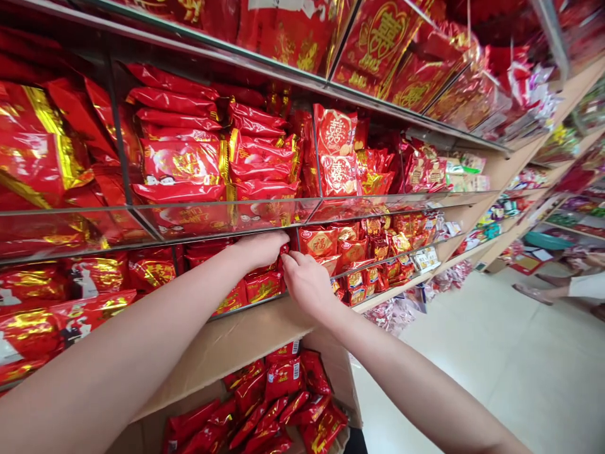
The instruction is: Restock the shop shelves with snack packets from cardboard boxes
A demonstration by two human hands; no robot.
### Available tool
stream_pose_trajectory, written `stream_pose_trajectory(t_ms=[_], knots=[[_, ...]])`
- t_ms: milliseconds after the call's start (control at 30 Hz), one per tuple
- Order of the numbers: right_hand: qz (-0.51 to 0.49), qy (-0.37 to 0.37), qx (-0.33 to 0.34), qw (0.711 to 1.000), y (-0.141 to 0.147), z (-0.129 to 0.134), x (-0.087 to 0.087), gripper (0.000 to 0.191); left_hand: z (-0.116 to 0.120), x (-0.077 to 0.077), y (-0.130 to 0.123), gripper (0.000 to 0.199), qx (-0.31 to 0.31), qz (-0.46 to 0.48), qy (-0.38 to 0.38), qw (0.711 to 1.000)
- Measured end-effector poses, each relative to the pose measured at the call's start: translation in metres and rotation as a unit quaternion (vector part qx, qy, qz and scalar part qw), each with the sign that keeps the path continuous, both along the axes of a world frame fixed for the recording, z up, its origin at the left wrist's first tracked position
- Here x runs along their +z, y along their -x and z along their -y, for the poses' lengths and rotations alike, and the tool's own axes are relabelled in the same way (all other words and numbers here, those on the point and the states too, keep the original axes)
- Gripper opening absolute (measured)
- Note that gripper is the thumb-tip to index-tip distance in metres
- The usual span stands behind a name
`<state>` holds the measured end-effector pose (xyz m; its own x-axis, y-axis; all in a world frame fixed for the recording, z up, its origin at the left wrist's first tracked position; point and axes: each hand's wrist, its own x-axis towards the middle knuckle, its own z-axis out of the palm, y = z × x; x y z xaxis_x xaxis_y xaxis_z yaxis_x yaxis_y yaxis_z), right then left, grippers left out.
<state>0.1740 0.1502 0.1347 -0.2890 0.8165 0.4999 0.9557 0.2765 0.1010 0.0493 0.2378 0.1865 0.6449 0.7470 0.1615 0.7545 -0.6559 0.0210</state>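
Observation:
My left hand (268,246) and my right hand (306,282) meet at the lower shelf compartment, just under the clear front strip of the shelf above. Both are closed, with fingers bent towards each other. A small bit of a red packet (283,250) shows between the fingertips; the rest of it is hidden by my hands. Below and left of them, red and gold packets (263,287) stand in the compartment, partly covered by my left forearm. Right of my hands, a clear divider borders red packets with a gold character (318,241).
An open cardboard box (331,372) below the shelf holds a heap of red packets (283,378). Above, a clear shelf front (227,214) runs before stacked red packets (184,157). Pale floor (454,353) lies to the right, where a person's foot (534,292) shows.

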Motion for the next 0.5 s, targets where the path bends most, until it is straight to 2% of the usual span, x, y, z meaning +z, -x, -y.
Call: stream_pose_trajectory(t_ms=[133, 300, 400, 500], knots=[[0.03, 0.011, 0.031, 0.999, 0.0, -0.006, 0.002, 0.027, -0.013, 0.0, 0.001, 0.024, -0.024, -0.03, 0.028, 0.999], [0.043, 0.005, 0.07, 0.997, -0.006, -0.006, 0.001, 0.024, -0.013, 0.001, 0.004, 0.025, -0.015, -0.034, 0.022, 0.999], [0.018, -0.023, 0.136, 0.99, -0.01, 0.009, -0.001, 0.023, -0.009, 0.002, 0.004, 0.026, -0.007, -0.027, 0.013, 1.0], [-0.026, -0.025, 0.224, 0.974, -0.015, 0.039, -0.011, 0.022, -0.007, 0.004, 0.004, 0.027, 0.003, -0.019, 0.005, 1.0]])
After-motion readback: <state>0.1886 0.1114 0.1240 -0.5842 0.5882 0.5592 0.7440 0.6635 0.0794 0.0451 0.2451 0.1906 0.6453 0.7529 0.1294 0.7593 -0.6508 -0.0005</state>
